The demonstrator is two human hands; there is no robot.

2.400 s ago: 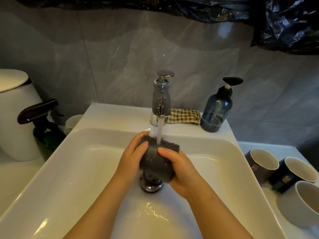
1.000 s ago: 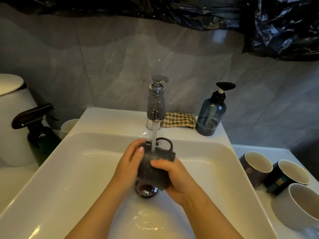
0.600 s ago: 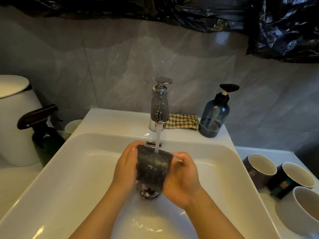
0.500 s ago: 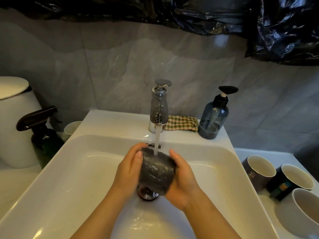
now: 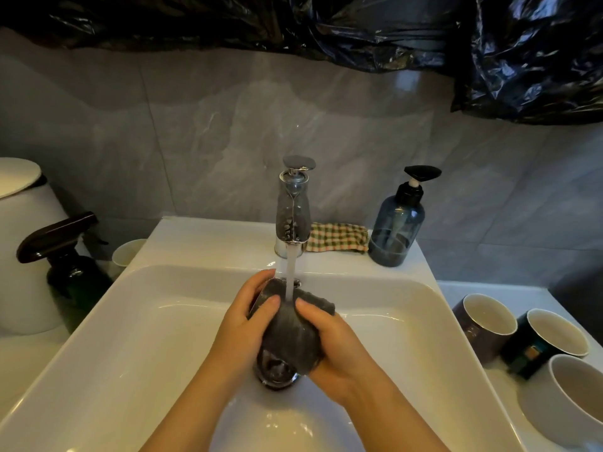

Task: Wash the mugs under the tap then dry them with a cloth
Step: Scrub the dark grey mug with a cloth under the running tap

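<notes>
The mug (image 5: pixel 262 293) is over the middle of the sink (image 5: pixel 163 321), just above the drain (image 5: pixel 275 373) and right under the tap (image 5: pixel 292 220). Most of it is hidden. A dark grey pad (image 5: pixel 318 305) is wrapped over its near side, and the water (image 5: pixel 290 278) lands on top, between the two thumbs. The left hand (image 5: pixel 248 318) grips the mug from the left, fingers curled over the far edge and thumb on the near side. The right hand (image 5: pixel 329 340) is curled round the pad and presses it against the mug from the right.

This looks like the scrubbing part of the wash, with drying still to come. To do it well, the left hand should hold firm, since a wet mug is likely slippery, and turn the mug bit by bit so the pad meets the whole wall, the rim and the inside. Keeping it low in the sink should limit splashing and knocks against the tap. A rinse with the pad taken off would clear what the scrub loosens.

The checked cloth (image 5: pixel 337 237) lies folded behind the tap, just beside a blue soap bottle (image 5: pixel 396 230). On the desk (image 5: pixel 456 288) to the right, three mugs (image 5: pixel 551 340) lie close together on their sides. I cannot tell whether they are washed. To the left of the sink stand a spray bottle (image 5: pixel 70 265) and a small cup (image 5: pixel 125 252).
</notes>
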